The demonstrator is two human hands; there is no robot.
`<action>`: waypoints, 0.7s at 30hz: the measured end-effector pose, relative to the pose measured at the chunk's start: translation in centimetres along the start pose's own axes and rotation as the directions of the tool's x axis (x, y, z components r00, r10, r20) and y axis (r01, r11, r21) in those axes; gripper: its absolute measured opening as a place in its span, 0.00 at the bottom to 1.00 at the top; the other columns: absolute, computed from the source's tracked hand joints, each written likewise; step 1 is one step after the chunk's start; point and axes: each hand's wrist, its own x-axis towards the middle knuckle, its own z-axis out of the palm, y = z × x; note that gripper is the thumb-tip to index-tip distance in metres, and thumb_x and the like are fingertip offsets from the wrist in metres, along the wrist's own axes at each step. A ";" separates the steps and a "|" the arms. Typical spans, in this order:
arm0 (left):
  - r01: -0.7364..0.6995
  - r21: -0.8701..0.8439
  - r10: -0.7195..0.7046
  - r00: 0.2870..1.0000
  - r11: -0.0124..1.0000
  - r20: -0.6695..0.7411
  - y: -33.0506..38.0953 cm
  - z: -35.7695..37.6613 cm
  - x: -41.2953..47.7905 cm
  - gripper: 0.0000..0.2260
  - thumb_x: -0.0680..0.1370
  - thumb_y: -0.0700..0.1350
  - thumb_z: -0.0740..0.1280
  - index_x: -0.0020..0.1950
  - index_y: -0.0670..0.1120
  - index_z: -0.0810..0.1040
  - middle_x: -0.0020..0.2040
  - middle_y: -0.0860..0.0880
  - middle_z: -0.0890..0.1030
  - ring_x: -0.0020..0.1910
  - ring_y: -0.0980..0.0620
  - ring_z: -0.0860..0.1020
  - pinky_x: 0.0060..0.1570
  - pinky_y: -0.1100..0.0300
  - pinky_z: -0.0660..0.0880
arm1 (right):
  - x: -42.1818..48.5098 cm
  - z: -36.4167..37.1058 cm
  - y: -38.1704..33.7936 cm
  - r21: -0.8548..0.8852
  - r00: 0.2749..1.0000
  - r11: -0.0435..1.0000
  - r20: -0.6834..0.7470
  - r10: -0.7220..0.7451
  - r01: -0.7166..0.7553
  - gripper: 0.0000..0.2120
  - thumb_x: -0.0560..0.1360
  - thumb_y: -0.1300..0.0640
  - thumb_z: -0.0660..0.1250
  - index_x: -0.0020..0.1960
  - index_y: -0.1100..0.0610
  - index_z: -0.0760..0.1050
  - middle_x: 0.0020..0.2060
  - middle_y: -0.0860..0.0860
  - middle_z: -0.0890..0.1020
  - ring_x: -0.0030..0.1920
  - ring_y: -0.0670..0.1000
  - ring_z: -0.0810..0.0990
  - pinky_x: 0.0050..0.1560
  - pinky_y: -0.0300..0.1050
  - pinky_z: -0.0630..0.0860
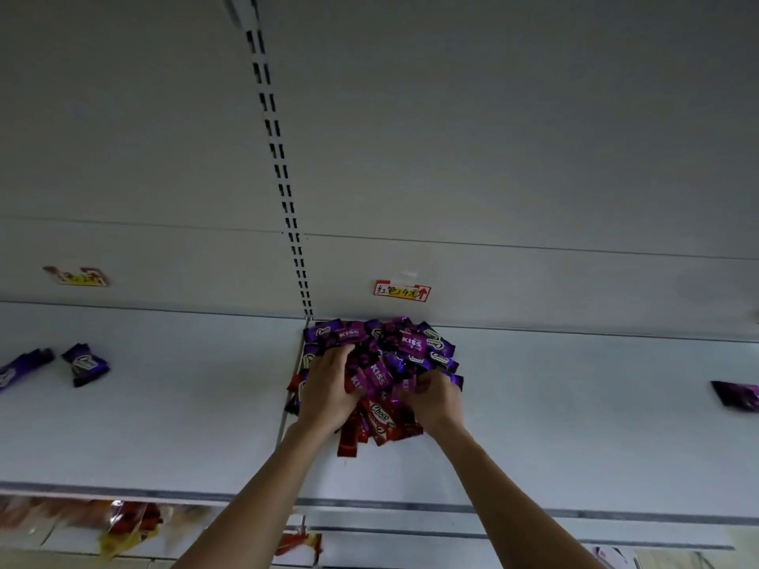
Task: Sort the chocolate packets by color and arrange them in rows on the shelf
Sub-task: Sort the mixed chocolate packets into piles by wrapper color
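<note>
Fingers of my right hand curl round purple packets. My left hand digs into the pile, grip hidden. Glossy purple wrappers heap behind, red packets in front, on the white shelf.

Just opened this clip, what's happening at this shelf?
A person is working a mixed pile of chocolate packets on a white shelf. The left grip and right grip both curl into it, purple packets mostly behind, red ones nearer. No rows are formed yet; loose purple packets lie to the left and one more at the right edge.
</note>
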 end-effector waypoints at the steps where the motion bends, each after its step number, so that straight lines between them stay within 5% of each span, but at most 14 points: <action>1: 0.002 0.001 -0.002 1.000 1.000 -0.018 0.0 0.0 0.1 0.30 0.69 0.52 0.73 0.66 0.44 0.69 0.62 0.45 0.74 0.62 0.44 0.70 0.57 0.55 0.69 | 0.0 -0.3 0.0 0.024 1.000 1.000 0.010 -0.003 0.003 0.07 0.70 0.58 0.71 0.45 0.61 0.78 0.42 0.55 0.82 0.38 0.49 0.76 0.40 0.44 0.75; 9: -0.006 -0.039 -0.001 0.987 0.999 -0.160 0.4 -1.8 1.0 0.10 0.67 0.48 0.75 0.42 0.45 0.78 0.46 0.51 0.73 0.49 0.51 0.71 0.47 0.62 0.64 | -0.4 -3.2 1.2 0.153 0.995 0.988 -0.098 0.018 -0.003 0.04 0.74 0.61 0.63 0.44 0.58 0.77 0.36 0.53 0.78 0.35 0.50 0.73 0.30 0.38 0.66; 11: -0.084 0.021 0.087 0.982 0.996 -0.166 0.5 -2.3 1.7 0.10 0.66 0.49 0.76 0.39 0.46 0.79 0.48 0.52 0.75 0.51 0.54 0.68 0.52 0.59 0.65 | -0.4 -4.1 1.6 0.065 0.998 0.998 -0.067 -0.010 0.014 0.05 0.73 0.60 0.65 0.47 0.58 0.78 0.38 0.52 0.79 0.37 0.50 0.75 0.31 0.37 0.68; 16: -0.264 0.081 0.256 0.962 0.961 0.099 1.5 -2.0 2.9 0.07 0.68 0.46 0.75 0.41 0.46 0.81 0.61 0.51 0.76 0.63 0.50 0.68 0.66 0.54 0.63 | -0.8 -3.5 2.7 -0.281 0.968 0.927 0.116 -0.223 0.248 0.09 0.70 0.58 0.70 0.50 0.56 0.80 0.48 0.51 0.79 0.51 0.51 0.76 0.42 0.39 0.69; 21: -0.303 0.129 0.276 0.942 0.944 0.189 1.6 -1.3 3.2 0.06 0.71 0.44 0.72 0.45 0.43 0.79 0.67 0.50 0.71 0.68 0.51 0.65 0.67 0.61 0.57 | -0.7 -2.1 4.4 -0.344 0.916 0.850 0.108 -0.387 0.400 0.15 0.68 0.59 0.73 0.55 0.55 0.79 0.56 0.50 0.77 0.57 0.52 0.73 0.51 0.37 0.72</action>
